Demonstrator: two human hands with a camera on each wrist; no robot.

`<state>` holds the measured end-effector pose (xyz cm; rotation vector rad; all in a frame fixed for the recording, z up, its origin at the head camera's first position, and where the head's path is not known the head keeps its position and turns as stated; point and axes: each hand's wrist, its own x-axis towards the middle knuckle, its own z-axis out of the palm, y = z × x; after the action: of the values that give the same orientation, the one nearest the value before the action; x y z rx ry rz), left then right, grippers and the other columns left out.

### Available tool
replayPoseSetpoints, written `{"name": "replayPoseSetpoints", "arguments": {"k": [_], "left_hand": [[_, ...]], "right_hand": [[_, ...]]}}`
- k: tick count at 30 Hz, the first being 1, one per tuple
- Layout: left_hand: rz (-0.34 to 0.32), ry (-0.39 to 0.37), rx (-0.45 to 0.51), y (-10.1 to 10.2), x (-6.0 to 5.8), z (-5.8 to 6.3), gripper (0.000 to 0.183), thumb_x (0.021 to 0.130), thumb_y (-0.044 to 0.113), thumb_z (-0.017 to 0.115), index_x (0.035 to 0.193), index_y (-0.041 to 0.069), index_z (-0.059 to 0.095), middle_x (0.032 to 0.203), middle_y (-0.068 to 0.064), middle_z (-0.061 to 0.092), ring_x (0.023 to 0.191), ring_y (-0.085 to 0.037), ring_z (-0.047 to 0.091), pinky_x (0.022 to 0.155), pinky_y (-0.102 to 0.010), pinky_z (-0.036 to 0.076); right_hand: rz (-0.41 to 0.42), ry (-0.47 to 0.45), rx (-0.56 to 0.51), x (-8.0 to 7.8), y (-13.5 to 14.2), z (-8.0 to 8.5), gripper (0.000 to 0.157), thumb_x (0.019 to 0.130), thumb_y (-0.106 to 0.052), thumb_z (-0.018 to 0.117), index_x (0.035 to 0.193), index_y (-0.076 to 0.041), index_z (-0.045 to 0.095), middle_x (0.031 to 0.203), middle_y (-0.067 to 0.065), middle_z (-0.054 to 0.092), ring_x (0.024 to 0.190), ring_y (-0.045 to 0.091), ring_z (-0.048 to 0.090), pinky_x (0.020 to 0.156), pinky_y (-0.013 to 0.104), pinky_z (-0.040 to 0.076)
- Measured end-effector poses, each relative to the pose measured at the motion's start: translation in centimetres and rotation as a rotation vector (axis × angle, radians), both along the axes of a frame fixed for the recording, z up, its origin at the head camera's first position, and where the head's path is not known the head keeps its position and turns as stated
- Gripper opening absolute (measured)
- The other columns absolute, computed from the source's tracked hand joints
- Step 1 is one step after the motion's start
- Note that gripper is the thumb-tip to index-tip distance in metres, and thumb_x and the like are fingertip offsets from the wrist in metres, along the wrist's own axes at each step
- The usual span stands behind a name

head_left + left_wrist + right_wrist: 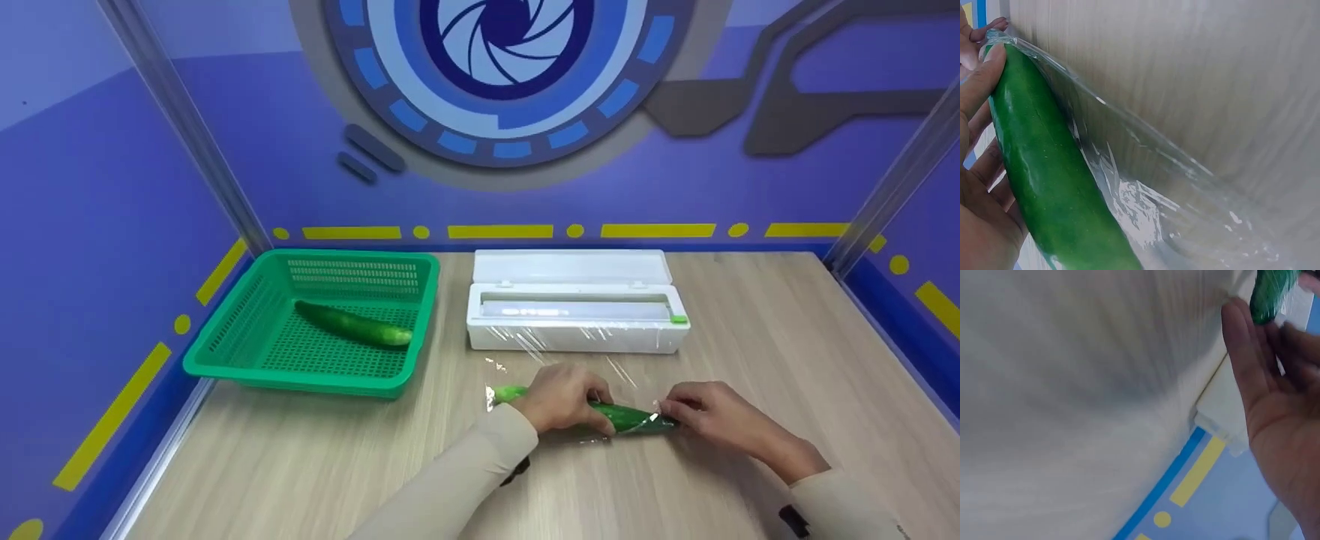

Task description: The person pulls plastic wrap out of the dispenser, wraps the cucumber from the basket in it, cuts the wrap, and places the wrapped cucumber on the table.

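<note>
A green cucumber (626, 416) lies across the table in front of me, with clear plastic wrap (1143, 208) around it. My left hand (566, 397) grips its middle, thumb on the near side and fingers over the far side. The left wrist view shows loose film spreading out beside the cucumber (1053, 163). At the cucumber's darker right end, my right hand (724, 420) pinches the wrap between thumb and fingers. Its fingertips are right by the cucumber's tip (1266, 306) in the right wrist view. The lighter left end sticks out past my left hand.
Behind the hands stands a white wrap dispenser (577, 341), lid raised, film hanging over its front and a green slider (679, 319) at its right. At left, a green basket (300, 381) holds another cucumber (352, 326). Blue panels (247, 150) enclose the wooden table (300, 465).
</note>
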<state>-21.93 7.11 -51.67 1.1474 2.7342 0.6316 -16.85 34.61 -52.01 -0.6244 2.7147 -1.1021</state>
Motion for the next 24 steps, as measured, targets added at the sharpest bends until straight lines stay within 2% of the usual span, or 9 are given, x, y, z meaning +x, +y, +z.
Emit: {"name": "replayPoseSetpoints", "arguments": {"k": [2,4,7,10,13,16,18,22,24], "left_hand": [[0.007,0.000,0.006,0.0,0.0,0.0,0.029,0.074,0.046,0.096,0.093,0.028,0.084,0.081,0.019,0.072,0.073,0.005,0.052,0.067,-0.019,0.040],[0.013,0.000,0.014,0.1,0.1,-0.2,0.029,0.074,0.046,0.096,0.093,0.028,0.085,0.081,0.020,0.072,0.073,0.005,0.051,0.067,-0.019,0.040],[0.018,0.012,0.024,0.0,0.2,-0.2,0.029,0.075,0.048,0.096,0.094,0.028,0.085,0.081,0.021,0.073,0.073,0.006,0.052,0.066,-0.019,0.040],[0.012,0.041,0.023,-0.1,0.4,-0.4,0.030,0.077,0.049,0.094,0.097,0.029,0.086,0.085,0.021,0.075,0.074,0.005,0.054,0.066,-0.019,0.040],[-0.004,0.087,0.025,-0.2,0.8,-0.5,0.033,0.080,0.049,0.091,0.105,0.027,0.086,0.093,0.017,0.075,0.079,0.002,0.057,0.069,-0.018,0.042],[-0.026,0.162,0.059,-0.4,1.5,-0.8,0.041,0.083,0.048,0.089,0.115,0.022,0.083,0.103,0.010,0.073,0.087,-0.001,0.059,0.075,-0.016,0.045],[-0.041,0.245,0.113,-0.7,2.1,-1.0,0.044,0.084,0.048,0.088,0.117,0.020,0.082,0.106,0.007,0.070,0.092,-0.003,0.060,0.079,-0.015,0.047],[-0.059,0.474,0.218,-1.9,3.4,-1.0,0.035,0.085,0.047,0.087,0.106,0.019,0.081,0.103,0.007,0.070,0.095,-0.007,0.062,0.081,-0.014,0.049],[-0.071,0.530,0.257,-2.8,3.9,-0.9,0.030,0.085,0.045,0.087,0.099,0.019,0.080,0.097,0.008,0.069,0.088,-0.007,0.062,0.076,-0.013,0.048]], "right_hand": [[0.031,-0.006,0.014,0.2,0.2,0.1,0.011,0.100,-0.023,0.077,0.098,-0.013,0.074,0.087,-0.006,0.067,0.076,0.005,0.058,0.066,0.025,0.050],[0.064,0.020,0.022,0.4,0.1,-0.1,0.018,0.093,-0.026,0.084,0.100,-0.013,0.073,0.090,-0.006,0.067,0.079,0.005,0.058,0.068,0.025,0.050],[0.103,0.119,0.024,0.2,-0.2,-0.6,0.026,0.084,-0.023,0.092,0.097,-0.014,0.071,0.089,-0.008,0.063,0.079,0.006,0.056,0.066,0.026,0.048],[0.116,0.225,0.027,0.2,-0.5,-1.2,0.026,0.082,-0.016,0.092,0.092,-0.017,0.068,0.085,-0.009,0.059,0.075,0.006,0.054,0.062,0.025,0.045],[0.133,0.285,0.031,0.1,-0.6,-1.6,0.027,0.081,-0.011,0.091,0.090,-0.019,0.067,0.083,-0.011,0.057,0.074,0.006,0.052,0.061,0.025,0.043],[0.148,0.294,0.035,0.1,-0.5,-1.8,0.027,0.082,-0.010,0.091,0.089,-0.019,0.066,0.083,-0.011,0.056,0.073,0.004,0.051,0.060,0.024,0.042],[0.156,0.291,0.037,0.1,-0.4,-1.8,0.026,0.083,-0.010,0.090,0.088,-0.019,0.066,0.084,-0.010,0.056,0.073,0.004,0.050,0.060,0.024,0.042],[0.153,0.296,0.045,0.1,-0.4,-1.8,0.027,0.082,-0.009,0.090,0.088,-0.020,0.066,0.085,-0.011,0.056,0.074,0.003,0.050,0.060,0.024,0.042],[0.154,0.316,0.047,0.1,-0.4,-1.8,0.029,0.080,-0.008,0.091,0.088,-0.020,0.066,0.084,-0.012,0.055,0.073,0.003,0.050,0.060,0.023,0.042]]}}
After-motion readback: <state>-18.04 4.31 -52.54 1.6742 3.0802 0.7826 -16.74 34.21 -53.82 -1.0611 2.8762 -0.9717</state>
